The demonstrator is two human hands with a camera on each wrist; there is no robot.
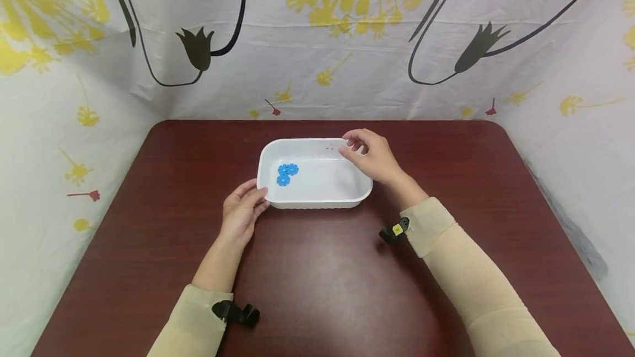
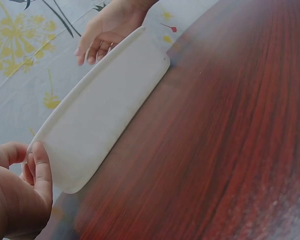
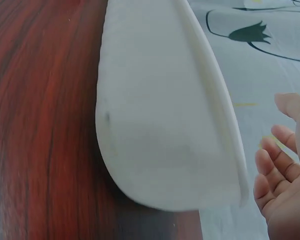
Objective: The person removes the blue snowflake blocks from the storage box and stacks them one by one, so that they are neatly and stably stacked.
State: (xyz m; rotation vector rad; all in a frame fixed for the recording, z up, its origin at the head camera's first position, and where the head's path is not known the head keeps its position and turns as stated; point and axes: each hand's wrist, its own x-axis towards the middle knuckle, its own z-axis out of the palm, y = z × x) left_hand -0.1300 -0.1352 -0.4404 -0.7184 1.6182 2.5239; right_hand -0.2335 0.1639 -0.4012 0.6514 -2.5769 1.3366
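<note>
A white rectangular plastic basin (image 1: pixel 322 183) sits on the table in the head view. In its left half lie three blue flower-shaped plastic discs (image 1: pixel 283 180), close together. My left hand (image 1: pixel 240 214) pinches the basin's front-left corner, thumb on the rim and fingers on the outer side. The left wrist view shows that grip against the basin's wall (image 2: pixel 100 110). Over the back-right part of the basin hovers my right hand (image 1: pixel 373 157), its fingers loosely bent. In the right wrist view nothing shows between the right hand's fingers (image 3: pixel 277 165); the basin's inside is hidden there.
The dark red wood-grain table (image 1: pixel 307 269) extends around the basin. Behind it and at both sides hangs white cloth (image 1: pixel 317 92) with yellow, red and dark plant prints. Black wrist cameras (image 1: pixel 394 230) are strapped over both sleeves.
</note>
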